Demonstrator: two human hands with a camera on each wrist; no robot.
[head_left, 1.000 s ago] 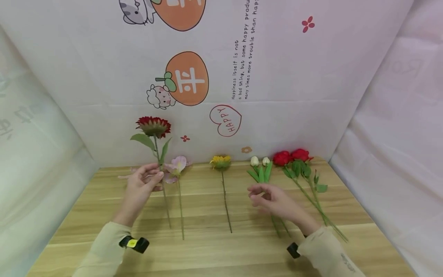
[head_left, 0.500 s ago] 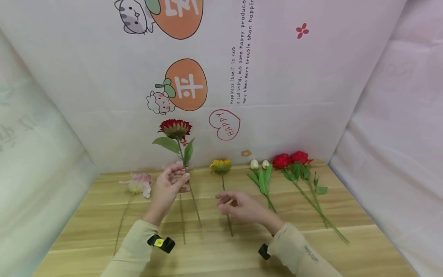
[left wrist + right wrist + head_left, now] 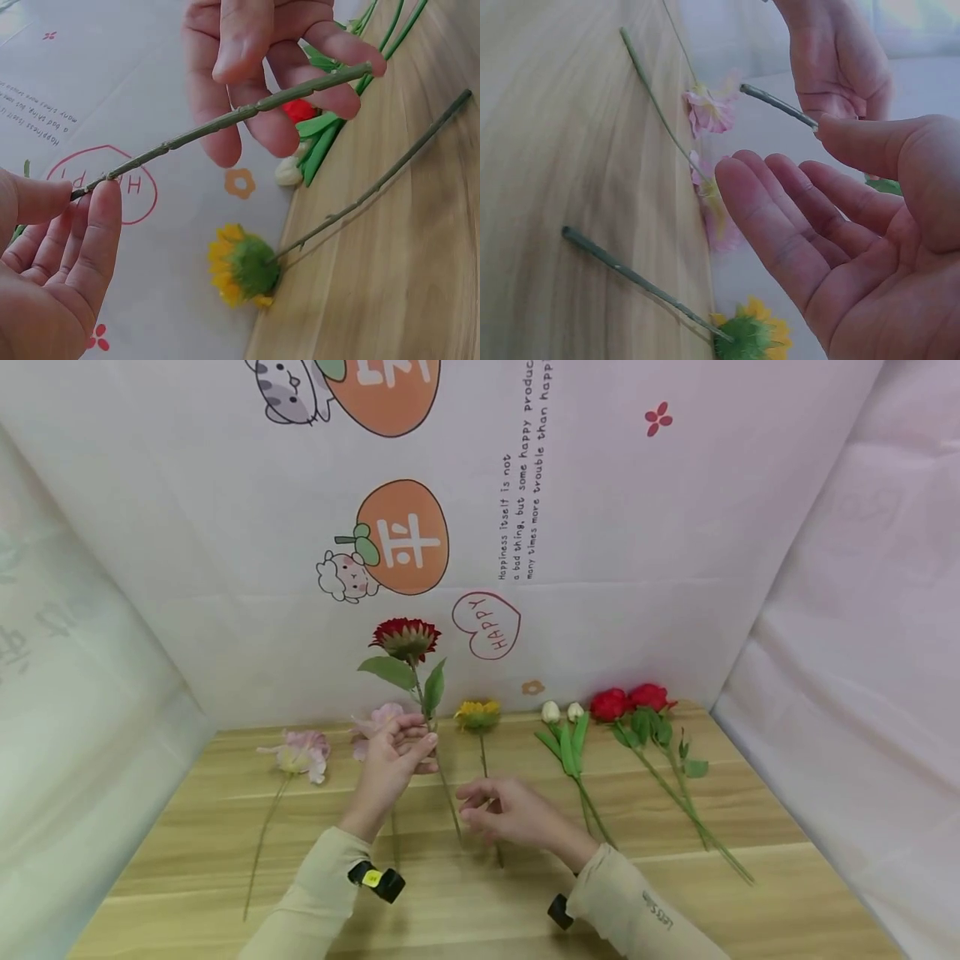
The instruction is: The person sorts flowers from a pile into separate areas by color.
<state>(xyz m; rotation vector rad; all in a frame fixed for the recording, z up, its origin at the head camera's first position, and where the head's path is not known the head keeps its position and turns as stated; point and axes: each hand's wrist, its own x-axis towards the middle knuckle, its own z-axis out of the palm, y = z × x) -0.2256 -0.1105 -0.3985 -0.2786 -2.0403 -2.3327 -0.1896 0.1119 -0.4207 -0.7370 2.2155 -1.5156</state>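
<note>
My left hand (image 3: 393, 768) holds a dark red artificial flower (image 3: 406, 637) upright above the table, its head toward the back cloth. Thumb and fingertips pinch the stem (image 3: 225, 120) below two green leaves. Close to the stem's lower end is my right hand (image 3: 517, 814), palm inward, fingers loosely bent and gripping nothing. From the left wrist, the stem crosses in front of the right fingers (image 3: 270, 135). Beneath the right hand lies a yellow sunflower (image 3: 477, 714), its stem partly covered by that hand.
Two pink flowers (image 3: 296, 756) lie at the left, one partly hidden by the left hand. White tulips (image 3: 551, 712) and red roses (image 3: 611, 703) lie to the right. Printed white cloth (image 3: 585, 635) hangs behind the wooden table (image 3: 187, 860).
The left hand has carried the red flower rightward toward the middle, uncovering the far-left pink flower. The right hand has moved left, from over the tulips to over the sunflower's stem.
</note>
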